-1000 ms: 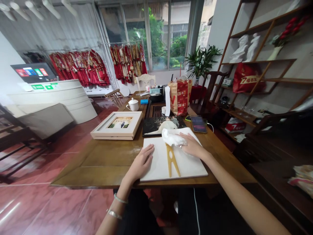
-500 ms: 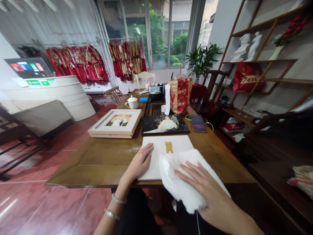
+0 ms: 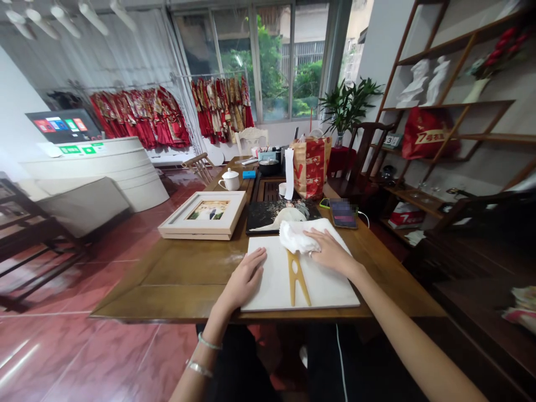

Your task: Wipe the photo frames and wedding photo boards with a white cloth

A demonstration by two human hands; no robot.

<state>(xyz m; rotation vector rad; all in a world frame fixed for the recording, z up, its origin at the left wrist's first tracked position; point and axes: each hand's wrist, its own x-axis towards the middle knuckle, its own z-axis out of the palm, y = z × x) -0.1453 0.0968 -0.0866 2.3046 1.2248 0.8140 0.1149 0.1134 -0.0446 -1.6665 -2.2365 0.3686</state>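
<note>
A white board [image 3: 268,285] lies flat at the near edge of the table. On it is a yellow, long-legged figure [image 3: 296,279] with an oval opening between its legs; its top is hidden under a white cloth [image 3: 295,239]. My left hand [image 3: 247,274] rests flat, fingers stretched, on the board's left side, holding nothing. My right hand [image 3: 329,251], a ring on one finger, presses on the bunched cloth near the board's far edge and keeps hold of it.
Behind the board lies a dark picture panel [image 3: 259,216] with a white shape. A framed photo [image 3: 167,228] is at left, a phone [image 3: 343,214] on a cable at right. Farther back stand a lidded white cup [image 3: 230,180] and a red-and-tan paper bag [image 3: 312,167].
My right hand has pushed the cloth forward, away from me, across the board. The figure's legs now show while its top is covered. My left hand stays on the board.
</note>
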